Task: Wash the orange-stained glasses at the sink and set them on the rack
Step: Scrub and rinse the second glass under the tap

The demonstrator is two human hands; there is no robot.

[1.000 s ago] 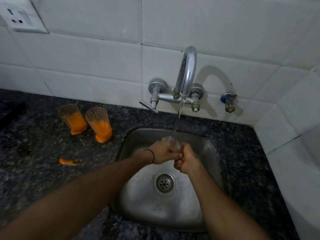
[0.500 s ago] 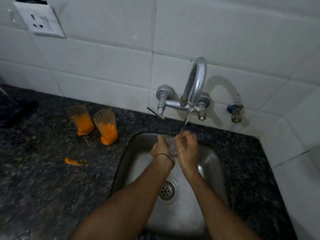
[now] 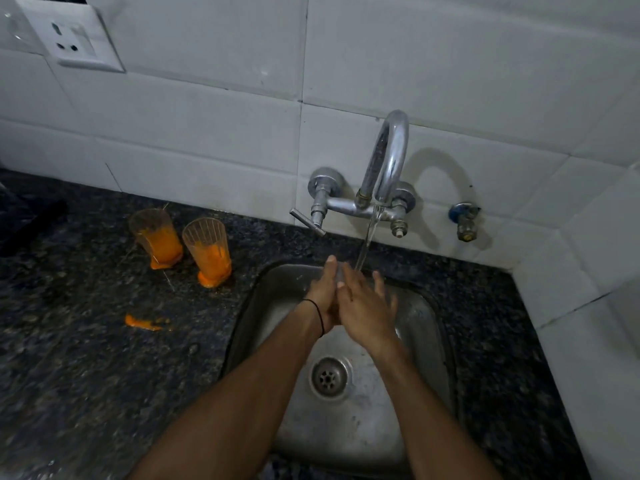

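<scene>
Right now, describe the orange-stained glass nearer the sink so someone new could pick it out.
Start at the steel sink and look left along the dark speckled counter. Two glasses with orange residue stand there near the tiled wall. Yours is the right-hand glass, with vertical ribs, closer to the sink than its neighbour.

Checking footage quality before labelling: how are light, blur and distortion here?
Head view: dim overall; the tap casts an arched shadow rightward on the wall tiles; the right hand is motion-smeared; wide-angle lens bows the tile seams toward the edges.
</scene>
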